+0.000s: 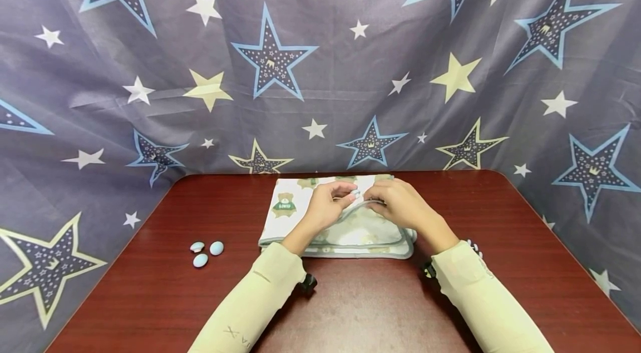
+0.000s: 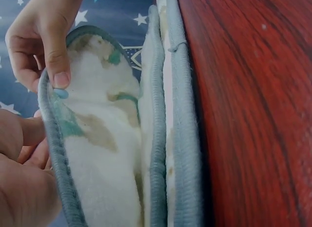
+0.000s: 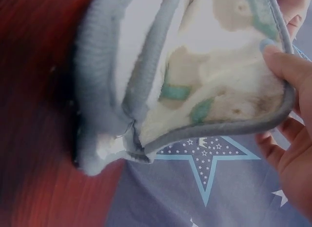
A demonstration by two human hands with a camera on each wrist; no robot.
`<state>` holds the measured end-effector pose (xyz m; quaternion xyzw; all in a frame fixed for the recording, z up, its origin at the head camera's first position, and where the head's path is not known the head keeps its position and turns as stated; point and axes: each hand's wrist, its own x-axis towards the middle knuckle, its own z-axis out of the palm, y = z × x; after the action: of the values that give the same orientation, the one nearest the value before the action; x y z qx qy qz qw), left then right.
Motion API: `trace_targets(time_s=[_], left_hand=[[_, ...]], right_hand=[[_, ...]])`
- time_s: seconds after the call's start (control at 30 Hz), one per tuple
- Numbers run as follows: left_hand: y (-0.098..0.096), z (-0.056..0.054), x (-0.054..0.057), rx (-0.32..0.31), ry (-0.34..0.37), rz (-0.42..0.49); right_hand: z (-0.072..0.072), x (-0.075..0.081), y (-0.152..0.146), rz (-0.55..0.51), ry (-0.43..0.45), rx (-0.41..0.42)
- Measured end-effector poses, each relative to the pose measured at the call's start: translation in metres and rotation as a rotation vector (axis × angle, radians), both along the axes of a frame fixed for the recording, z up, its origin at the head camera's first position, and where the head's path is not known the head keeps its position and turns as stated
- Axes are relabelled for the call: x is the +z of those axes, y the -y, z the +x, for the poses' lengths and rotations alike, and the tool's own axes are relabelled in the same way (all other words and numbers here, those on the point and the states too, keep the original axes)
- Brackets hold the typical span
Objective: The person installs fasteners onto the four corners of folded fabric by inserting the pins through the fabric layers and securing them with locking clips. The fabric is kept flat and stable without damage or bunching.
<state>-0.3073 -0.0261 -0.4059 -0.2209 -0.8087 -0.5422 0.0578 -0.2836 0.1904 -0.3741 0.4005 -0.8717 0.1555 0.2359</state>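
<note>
A folded baby blanket [image 1: 295, 219] with bear prints and grey-blue edging lies on the table. My right hand [image 1: 400, 202] pinches its lifted upper layer near the edge. Under the right thumb, a small light-blue piece [image 2: 60, 93] sits against the cloth's inner face. My left hand [image 1: 325, 205] is at the outer side of that same edge, holding a small pale-blue rounded button [image 1: 355, 192] between thumb and fingers. In the left wrist view, the cloth edge partly hides the left fingertips. Whether the two blue pieces touch through the cloth cannot be seen.
Several light-blue oval buttons [image 1: 200, 260] lie on the dark red wooden table [image 1: 150, 297], left of the blanket; one tilts and shows a white underside. A grey star-printed curtain [image 1: 320, 63] hangs behind the table and along its sides.
</note>
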Motion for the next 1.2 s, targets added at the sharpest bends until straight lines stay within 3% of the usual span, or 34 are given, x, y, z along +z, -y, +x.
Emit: trace_targets(time_s=[0.3,0.57,0.77,0.93,1.2], left_hand=[[0.000,0.002,0.003,-0.011,-0.010,-0.031],[0.010,0.008,0.005,-0.058,0.065,-0.077],[0.015,0.018,0.010,-0.072,-0.042,-0.296],[0.008,0.023,0.013,-0.081,-0.135,-0.447],[-0.004,0.020,0.013,-0.107,-0.241,-0.505]], right_hand=[[-0.001,0.000,0.001,-0.031,-0.034,0.016],[0.000,0.002,0.000,0.003,0.012,0.012],[0.000,0.004,-0.003,0.026,0.046,0.003],[0.002,0.006,-0.005,0.040,0.067,-0.004],[0.001,0.007,-0.005,0.063,0.106,0.011]])
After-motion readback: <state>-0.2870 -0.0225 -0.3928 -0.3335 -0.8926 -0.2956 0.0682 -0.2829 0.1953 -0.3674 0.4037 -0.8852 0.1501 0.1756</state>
